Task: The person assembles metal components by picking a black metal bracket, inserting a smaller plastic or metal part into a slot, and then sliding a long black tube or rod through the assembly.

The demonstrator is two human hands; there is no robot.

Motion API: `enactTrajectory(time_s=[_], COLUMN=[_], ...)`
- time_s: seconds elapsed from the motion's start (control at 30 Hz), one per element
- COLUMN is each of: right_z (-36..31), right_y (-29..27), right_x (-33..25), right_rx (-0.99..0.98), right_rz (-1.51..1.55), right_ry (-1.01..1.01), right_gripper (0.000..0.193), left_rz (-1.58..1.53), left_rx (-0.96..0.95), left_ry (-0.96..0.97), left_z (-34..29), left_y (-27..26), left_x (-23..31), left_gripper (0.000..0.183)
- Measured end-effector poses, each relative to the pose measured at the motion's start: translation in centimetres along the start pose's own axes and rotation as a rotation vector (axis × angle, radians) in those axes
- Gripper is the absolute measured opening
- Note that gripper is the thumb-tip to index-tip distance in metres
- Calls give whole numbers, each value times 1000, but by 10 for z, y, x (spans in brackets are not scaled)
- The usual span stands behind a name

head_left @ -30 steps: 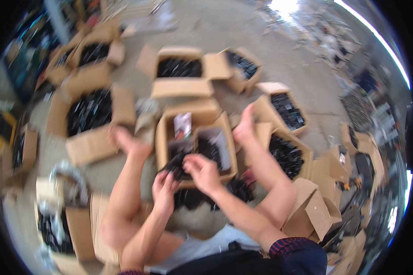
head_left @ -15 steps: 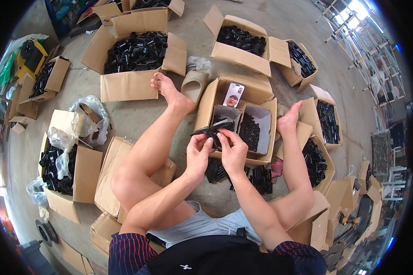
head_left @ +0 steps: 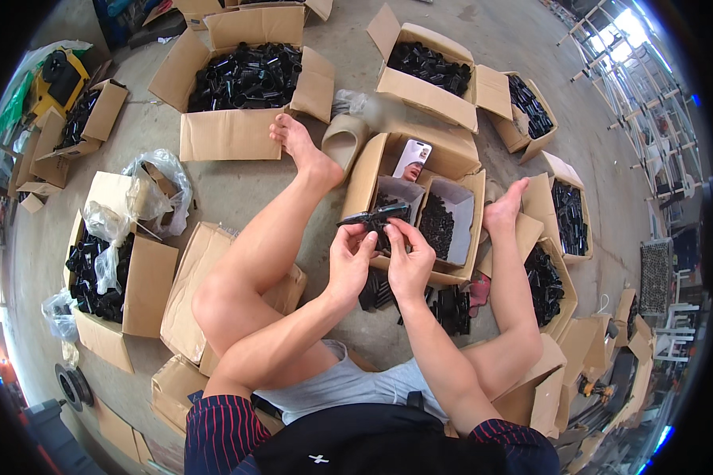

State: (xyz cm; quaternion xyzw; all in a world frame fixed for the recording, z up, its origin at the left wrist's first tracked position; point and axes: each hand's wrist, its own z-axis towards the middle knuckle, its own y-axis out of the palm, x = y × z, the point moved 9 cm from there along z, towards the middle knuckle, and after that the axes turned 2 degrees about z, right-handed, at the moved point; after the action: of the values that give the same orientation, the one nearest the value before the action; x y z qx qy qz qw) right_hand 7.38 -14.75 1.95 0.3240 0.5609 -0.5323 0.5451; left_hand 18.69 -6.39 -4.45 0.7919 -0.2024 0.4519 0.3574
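Note:
My left hand (head_left: 352, 260) and my right hand (head_left: 409, 260) are both closed on a long black plastic part (head_left: 382, 214), pinching it between thumbs and fingertips. They hold it just over the near edge of an open cardboard box (head_left: 363, 168) between my feet. Inside that box are two grey-lined compartments; the right one holds a heap of small black pieces (head_left: 436, 226). The left compartment also has black pieces, partly hidden behind the held part. A phone (head_left: 412, 161) leans upright at the box's back. Below my hands, more black parts (head_left: 451, 310) lie on the floor.
Open boxes of black parts stand around me: a large one (head_left: 230, 136) far left, others (head_left: 424, 95) far right, and one (head_left: 154, 289) with plastic bags at left. My bare legs flank the middle box. A tan slipper (head_left: 341, 146) lies by my left foot, a black spool (head_left: 73, 386) lower left.
The black part has turned from a slant to lie more nearly level, still in both hands. The whole view has shifted slightly.

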Motion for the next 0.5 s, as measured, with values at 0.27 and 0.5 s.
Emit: enactTrajectory(time_s=[0.27, 0.5], right_z=[-3, -2], right_y=[-2, -1], right_x=[-21, -25], right_rx=[79, 39], right_rz=[-153, -197], right_ry=[-123, -142], right_gripper=[14, 14], left_rz=[27, 61], left_rx=[4, 2], left_ry=[10, 60], left_z=[0, 1], left_y=[1, -2], left_x=[-1, -3], left_gripper=[17, 17])
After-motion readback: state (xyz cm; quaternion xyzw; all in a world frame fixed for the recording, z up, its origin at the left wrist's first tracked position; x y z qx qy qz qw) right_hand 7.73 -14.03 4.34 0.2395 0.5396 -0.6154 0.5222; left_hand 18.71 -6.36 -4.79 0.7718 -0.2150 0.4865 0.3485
